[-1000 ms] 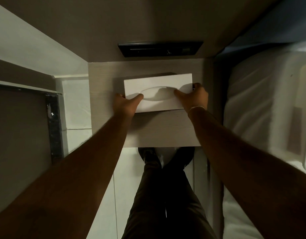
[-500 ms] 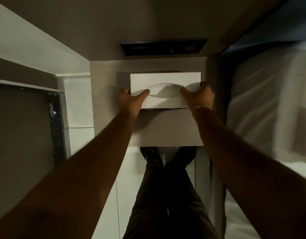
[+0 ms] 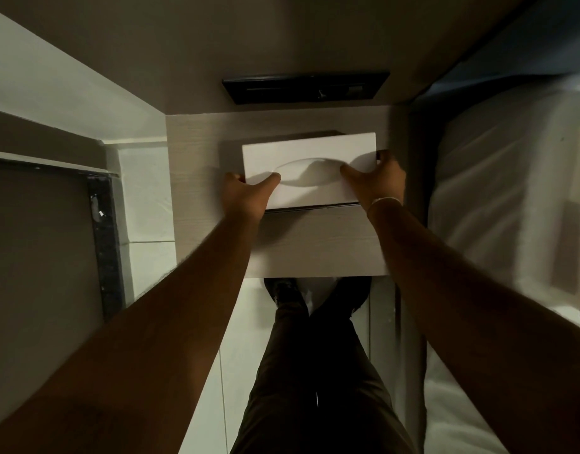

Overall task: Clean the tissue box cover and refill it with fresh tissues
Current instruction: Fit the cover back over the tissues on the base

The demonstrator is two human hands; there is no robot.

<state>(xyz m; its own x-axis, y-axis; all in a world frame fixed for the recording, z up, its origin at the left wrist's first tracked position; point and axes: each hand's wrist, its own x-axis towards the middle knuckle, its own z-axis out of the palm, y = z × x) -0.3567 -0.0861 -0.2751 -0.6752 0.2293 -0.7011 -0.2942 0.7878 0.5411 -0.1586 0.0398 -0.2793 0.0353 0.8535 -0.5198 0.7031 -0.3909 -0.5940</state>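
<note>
A white tissue box (image 3: 309, 158) with an oval opening on top rests over a dark, thin-edged cover whose rim shows just below it, on a pale wooden bedside table (image 3: 318, 247). My left hand (image 3: 249, 194) grips the box's left end, thumb lying on the top face near the oval. My right hand (image 3: 377, 180) grips its right end, thumb on top as well and fingers wrapped round the far corner. No tissue sticks out of the oval opening.
A black switch panel (image 3: 306, 86) sits on the wall behind the table. A bed with white sheets (image 3: 511, 204) runs along the right. A grey wall and a dark frame (image 3: 105, 244) stand at the left. My legs and shoes (image 3: 314, 355) are on the white floor below.
Both hands have carried the tissue box a little farther back on the table, toward the wall, keeping the same grip.
</note>
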